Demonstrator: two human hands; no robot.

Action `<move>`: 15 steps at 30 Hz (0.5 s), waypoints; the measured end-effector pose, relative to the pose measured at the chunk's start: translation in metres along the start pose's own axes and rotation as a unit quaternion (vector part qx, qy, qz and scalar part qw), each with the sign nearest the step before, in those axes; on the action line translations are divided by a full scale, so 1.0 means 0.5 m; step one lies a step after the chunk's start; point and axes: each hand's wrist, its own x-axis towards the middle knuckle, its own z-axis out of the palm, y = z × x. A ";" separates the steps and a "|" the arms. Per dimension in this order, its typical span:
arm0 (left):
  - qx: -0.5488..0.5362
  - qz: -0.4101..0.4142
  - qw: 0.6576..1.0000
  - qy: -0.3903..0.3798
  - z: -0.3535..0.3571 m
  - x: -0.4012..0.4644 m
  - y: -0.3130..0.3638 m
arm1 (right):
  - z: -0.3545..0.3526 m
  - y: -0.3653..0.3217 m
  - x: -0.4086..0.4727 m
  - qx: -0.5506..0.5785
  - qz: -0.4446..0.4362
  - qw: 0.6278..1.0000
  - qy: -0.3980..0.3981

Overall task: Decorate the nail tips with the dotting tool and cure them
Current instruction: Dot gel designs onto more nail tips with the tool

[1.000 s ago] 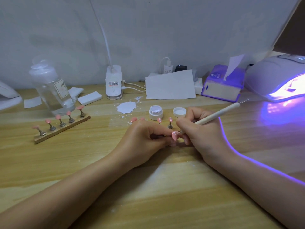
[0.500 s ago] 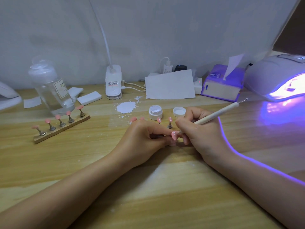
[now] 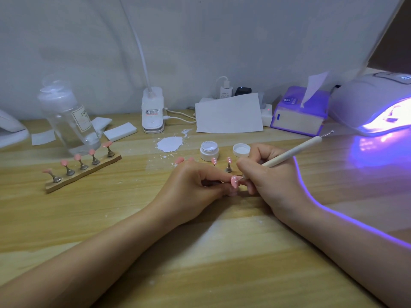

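Hands unmoved, tool still on tip.

bench: matt pale wood | nail tip: glossy pink | bottle: clear plastic | stands: metal

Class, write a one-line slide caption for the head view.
Right hand dots a pink nail tip with a white dotting tool; left hand steadies it.

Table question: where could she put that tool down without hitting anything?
Bare wood lies near the table edge between her forearms, and left of the left hand below the wooden nail stand. Around the gel jar, lid and paint smear it is crowded.
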 end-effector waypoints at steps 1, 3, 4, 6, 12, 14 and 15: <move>0.002 0.000 1.000 0.000 0.000 0.000 0.000 | 0.000 0.001 0.001 0.001 0.002 1.000 0.000; 0.013 0.002 1.000 -0.003 0.000 0.000 0.000 | -0.001 0.002 0.002 0.006 0.004 1.000 -0.001; 0.017 0.004 1.000 -0.004 0.000 -0.001 0.000 | -0.001 0.002 0.002 0.006 0.003 1.000 -0.002; 0.019 0.003 1.000 -0.004 0.000 0.000 0.001 | -0.002 0.001 0.000 0.001 0.000 1.000 -0.005; 0.014 -0.002 1.000 -0.003 -0.001 0.000 0.000 | -0.002 0.000 0.001 -0.006 0.004 1.000 0.001; 0.016 -0.005 1.000 -0.003 -0.001 -0.001 0.000 | -0.001 0.000 0.001 -0.004 0.002 1.000 0.000; 0.014 -0.008 1.000 -0.003 -0.001 -0.001 0.000 | -0.001 0.000 0.001 -0.003 0.001 1.000 -0.001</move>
